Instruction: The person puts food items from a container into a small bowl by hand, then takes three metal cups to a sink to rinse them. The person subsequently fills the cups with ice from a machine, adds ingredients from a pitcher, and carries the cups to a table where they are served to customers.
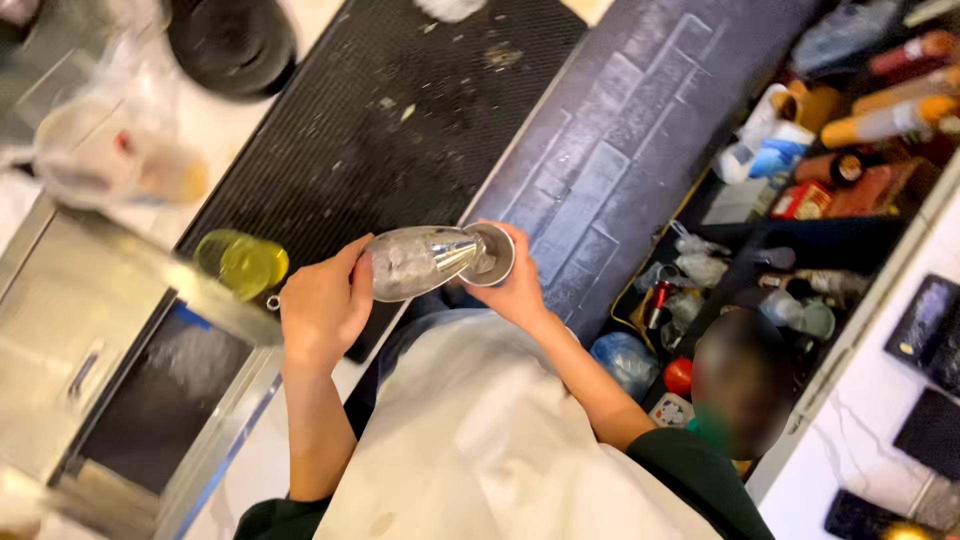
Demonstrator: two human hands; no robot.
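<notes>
While both hands grip, the steel shaker (420, 262) lies tilted.

- Left hand (322, 305) is raised in front of the body, its fingers (362, 290) curled in a closed grip, thumb side up.
- Right hand (520, 285) is level with it and close by, fingers wrapped, palm turned toward the left.
- Both forearms are bare, elbows bent, angling inward from dark sleeves.
</notes>
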